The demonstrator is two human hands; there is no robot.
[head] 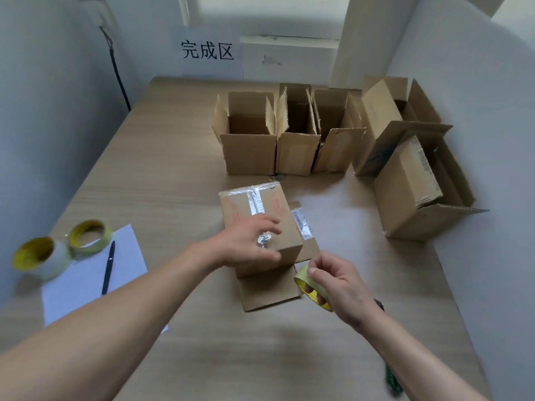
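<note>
At the far left of the tabletop [173,169], two spare tape rolls [40,254] are seen parked beside a sheet of paper [86,279] on which a pen [108,267] is laid. They are kept near but well apart from the work, presumably so they can be reached without crowding it.

Near the centre, a cardboard box [254,209] is being sealed. It is stood with its flaps [269,290] splayed flat on the tabletop, and its upper face is already crossed by strips of clear tape. The box is steadied from above by the left hand [246,241]. Its grip is partly closed, and a crumpled, shiny tape end [265,240] appears to be pinched between thumb and fingers, probably so that the strip can be pulled taut over the near edge.

Just right of the box, a yellow-cored tape roll [311,286] is held upright in the right hand [338,287]. The grip is curled round the roll's rim, with the fingertips pinched at the top edge, as if the tape were being fed out or torn.

Further back and to the right, a row of open boxes [249,134] is lined up towards the wall, apparently awaiting the same treatment. A wall sign [207,50] in Chinese characters is fixed above the far edge.
</note>
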